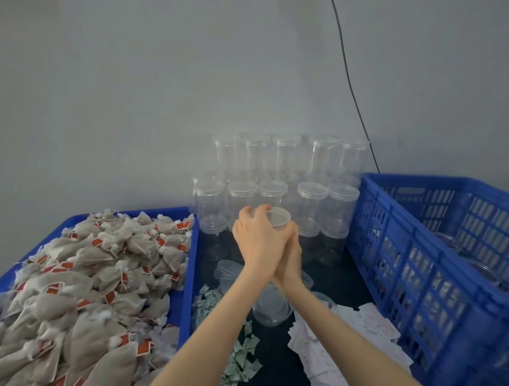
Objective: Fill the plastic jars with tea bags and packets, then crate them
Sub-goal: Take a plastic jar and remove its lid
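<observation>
We hold one clear jar (277,219) lifted before the stack: left hand (257,237) curled over its lid, right hand (290,250) gripping beneath. Twist steadily, keeping it upright.

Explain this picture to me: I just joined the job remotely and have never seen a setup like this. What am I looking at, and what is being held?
There is no machine here: a person works with two bare hands, and the one picture comes from a camera worn on their head, looking forward and down.

The left hand and right hand meet on a clear plastic jar; the left hand's fingers curl over its top. How the right hand grips is hidden behind the left.

Behind it, empty lidded jars are stacked against the wall. To the left, a blue tray is heaped with tea bags with red tags. To the right stands a blue crate; clear jars seem to lie inside.

On the dark surface nearer the person lie small green-and-white packets, white paper slips and an open jar.
</observation>
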Demonstrator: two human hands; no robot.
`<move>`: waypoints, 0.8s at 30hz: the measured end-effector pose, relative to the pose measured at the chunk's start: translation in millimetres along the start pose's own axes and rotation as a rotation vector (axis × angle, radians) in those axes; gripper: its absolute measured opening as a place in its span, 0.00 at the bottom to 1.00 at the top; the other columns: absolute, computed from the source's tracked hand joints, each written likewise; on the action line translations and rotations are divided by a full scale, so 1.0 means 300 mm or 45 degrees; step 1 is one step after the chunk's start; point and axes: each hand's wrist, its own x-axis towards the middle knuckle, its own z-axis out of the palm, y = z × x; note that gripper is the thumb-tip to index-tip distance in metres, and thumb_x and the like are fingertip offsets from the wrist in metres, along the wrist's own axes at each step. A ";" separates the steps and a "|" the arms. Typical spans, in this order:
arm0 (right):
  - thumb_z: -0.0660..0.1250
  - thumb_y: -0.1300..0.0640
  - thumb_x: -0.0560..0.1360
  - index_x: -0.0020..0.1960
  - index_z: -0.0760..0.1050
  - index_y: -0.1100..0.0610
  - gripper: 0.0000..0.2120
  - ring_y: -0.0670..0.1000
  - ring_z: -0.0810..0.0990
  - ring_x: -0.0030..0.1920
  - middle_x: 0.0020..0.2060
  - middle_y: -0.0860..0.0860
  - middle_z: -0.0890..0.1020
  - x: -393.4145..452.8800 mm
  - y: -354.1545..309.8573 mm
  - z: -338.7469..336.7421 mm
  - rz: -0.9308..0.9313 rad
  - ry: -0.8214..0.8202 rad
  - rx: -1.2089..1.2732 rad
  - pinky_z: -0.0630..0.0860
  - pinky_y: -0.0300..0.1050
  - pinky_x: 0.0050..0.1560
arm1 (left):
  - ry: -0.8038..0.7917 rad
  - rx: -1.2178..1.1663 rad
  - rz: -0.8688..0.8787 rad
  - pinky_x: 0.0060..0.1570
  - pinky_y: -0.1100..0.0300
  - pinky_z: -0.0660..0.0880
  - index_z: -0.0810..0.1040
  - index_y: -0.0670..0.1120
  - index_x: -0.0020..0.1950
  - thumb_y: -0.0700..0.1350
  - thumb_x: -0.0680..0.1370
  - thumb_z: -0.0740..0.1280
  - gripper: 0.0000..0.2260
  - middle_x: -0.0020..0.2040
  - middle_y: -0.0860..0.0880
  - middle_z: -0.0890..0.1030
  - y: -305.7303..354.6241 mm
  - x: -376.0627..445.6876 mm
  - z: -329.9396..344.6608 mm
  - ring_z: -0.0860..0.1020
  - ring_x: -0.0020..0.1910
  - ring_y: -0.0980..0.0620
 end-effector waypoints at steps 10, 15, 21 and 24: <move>0.80 0.69 0.61 0.70 0.65 0.60 0.42 0.60 0.75 0.66 0.66 0.59 0.75 -0.023 -0.005 -0.143 0.160 -0.372 0.266 0.74 0.52 0.66 | -0.933 -0.410 0.105 0.48 0.69 0.72 0.63 0.54 0.73 0.47 0.74 0.72 0.31 0.67 0.46 0.71 -0.112 0.111 -0.210 0.74 0.54 0.60; 0.74 0.71 0.64 0.72 0.65 0.59 0.39 0.55 0.80 0.58 0.61 0.57 0.79 -0.066 -0.036 -0.139 0.208 -0.724 0.322 0.79 0.49 0.58 | -1.217 -0.614 0.060 0.55 0.65 0.72 0.62 0.61 0.73 0.49 0.71 0.74 0.34 0.67 0.55 0.70 -0.125 0.094 -0.220 0.75 0.61 0.57; 0.74 0.56 0.68 0.60 0.70 0.60 0.24 0.49 0.82 0.50 0.47 0.50 0.81 -0.108 0.030 -0.003 0.237 -0.051 0.243 0.77 0.39 0.42 | -0.345 -0.271 -0.160 0.54 0.58 0.73 0.66 0.52 0.69 0.55 0.68 0.74 0.32 0.66 0.48 0.65 -0.057 -0.066 -0.037 0.72 0.54 0.50; 0.75 0.65 0.70 0.62 0.69 0.58 0.24 0.47 0.78 0.49 0.47 0.42 0.77 -0.117 0.058 -0.014 0.166 0.054 0.019 0.75 0.33 0.43 | -0.459 -0.380 -0.161 0.62 0.54 0.70 0.60 0.51 0.74 0.55 0.70 0.75 0.38 0.70 0.46 0.60 -0.071 -0.070 -0.021 0.70 0.62 0.46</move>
